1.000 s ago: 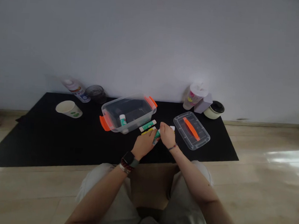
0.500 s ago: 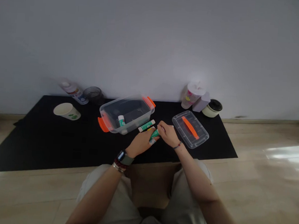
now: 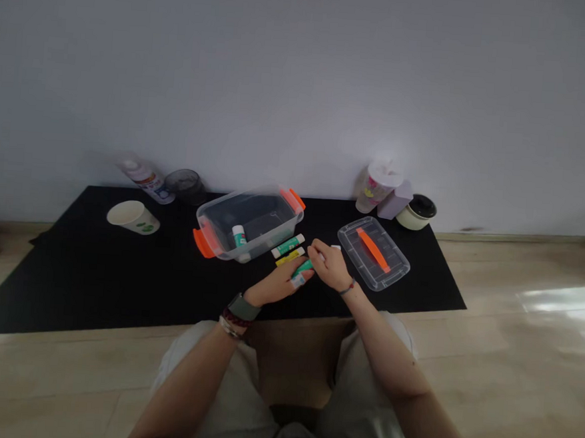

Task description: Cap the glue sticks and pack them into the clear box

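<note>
My left hand (image 3: 279, 281) is wrapped round a green and white glue stick (image 3: 303, 268), held low over the black table. My right hand (image 3: 330, 265) is closed at the upper right end of this stick; its fingers hide that end. A small white piece (image 3: 336, 247) shows behind the right hand, and I cannot tell what it belongs to. Just beyond the left hand lie a yellow stick (image 3: 290, 257) and another green glue stick (image 3: 288, 245). One more glue stick (image 3: 239, 235) leans inside the clear plastic box (image 3: 265, 240) with orange latches.
Right of my hands lies the clear lid (image 3: 396, 269) with its orange handle. Along the wall stand a lidded cup (image 3: 375, 188), a pale box (image 3: 395, 199), a cream pot (image 3: 413, 219), a dark glass (image 3: 186, 186) and a spray can (image 3: 149, 182). A paper cup (image 3: 133, 216) is at left.
My hands have drawn slightly apart, the left one moving a little down and left, so more of the yellow stick shows. The left wrist has turned a little.
</note>
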### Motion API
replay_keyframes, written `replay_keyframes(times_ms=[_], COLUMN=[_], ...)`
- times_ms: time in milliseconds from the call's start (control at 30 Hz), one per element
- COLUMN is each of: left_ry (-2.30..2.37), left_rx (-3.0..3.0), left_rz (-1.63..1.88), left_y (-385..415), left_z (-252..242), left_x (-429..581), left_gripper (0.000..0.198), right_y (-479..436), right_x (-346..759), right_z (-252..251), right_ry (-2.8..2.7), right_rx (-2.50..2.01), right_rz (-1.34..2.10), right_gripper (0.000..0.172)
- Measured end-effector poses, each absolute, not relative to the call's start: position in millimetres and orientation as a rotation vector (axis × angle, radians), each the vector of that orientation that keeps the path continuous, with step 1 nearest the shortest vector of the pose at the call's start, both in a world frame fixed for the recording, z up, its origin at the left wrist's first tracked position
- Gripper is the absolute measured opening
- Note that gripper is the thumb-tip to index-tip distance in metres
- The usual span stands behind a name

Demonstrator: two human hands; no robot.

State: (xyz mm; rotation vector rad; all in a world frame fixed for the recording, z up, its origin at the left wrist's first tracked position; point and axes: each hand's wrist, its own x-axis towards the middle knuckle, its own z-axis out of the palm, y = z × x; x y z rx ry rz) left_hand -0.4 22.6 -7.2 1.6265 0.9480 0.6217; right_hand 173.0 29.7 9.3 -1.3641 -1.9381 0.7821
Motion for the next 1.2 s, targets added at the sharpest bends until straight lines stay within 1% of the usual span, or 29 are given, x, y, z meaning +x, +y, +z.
replay_keyframes(times_ms=[133, 200, 267, 333, 433, 500, 600, 700, 800, 867, 967, 1033, 1100, 1200], left_ry=[1.206, 1.316, 1.335, 1.286, 1.276, 1.366, 1.5, 1.649, 1.866, 1.908, 1.894, 1.904, 1.93, 1.949], left_rx=[2.03, 2.099, 2.151, 2.174, 2.137, 2.075, 1.878, 1.692, 1.706, 1.806, 1.839, 1.74, 1.681, 1.792], left_rz=[0.481, 0.406, 0.441, 0.553, 0.732, 0.836, 0.975, 1.022, 0.737, 0.468, 0.102, -0.05, -0.126, -0.136], left_y=[18, 16, 16, 17, 25, 37, 69, 107, 135, 144, 149, 151, 155, 162], left_z=[-20, -24, -24, -18, 1, 18, 38, 44, 39, 33, 22, 14, 6, -4], left_x=[5, 8, 8, 4, -8, -21, -45, -69, -84, -88, -88, -88, -88, -88], left_gripper=[0.034, 0.036, 0.036, 0.036, 0.036, 0.036, 0.038, 0.045, 0.064, 0.071, 0.063, 0.057, 0.059, 0.067], right_y=[32, 33, 34, 35, 39, 43, 47, 47, 46, 45, 46, 46, 46, 46], right_x=[166, 165, 167, 169, 171, 171, 171, 170, 169, 168, 168, 169, 169, 170], right_z=[1, -4, -6, -7, -7, -8, -12, -15, -15, -14, -13, -13, -13, -11], right_ry=[-1.895, -1.843, -1.796, -1.707, -1.459, -1.345, -1.361, -1.429, -1.469, -1.487, -1.493, -1.49, -1.493, -1.505], right_rx=[-1.753, -1.816, -1.719, -1.515, -1.255, -1.199, -1.208, -1.208, -1.205, -1.21, -1.213, -1.21, -1.212, -1.222], right_rz=[0.755, 0.783, 0.844, 0.966, 1.142, 1.13, 1.014, 0.995, 0.995, 0.989, 0.969, 0.957, 0.955, 0.947], right_gripper=[0.028, 0.03, 0.031, 0.034, 0.047, 0.052, 0.052, 0.053, 0.052, 0.051, 0.05, 0.048, 0.047, 0.045])
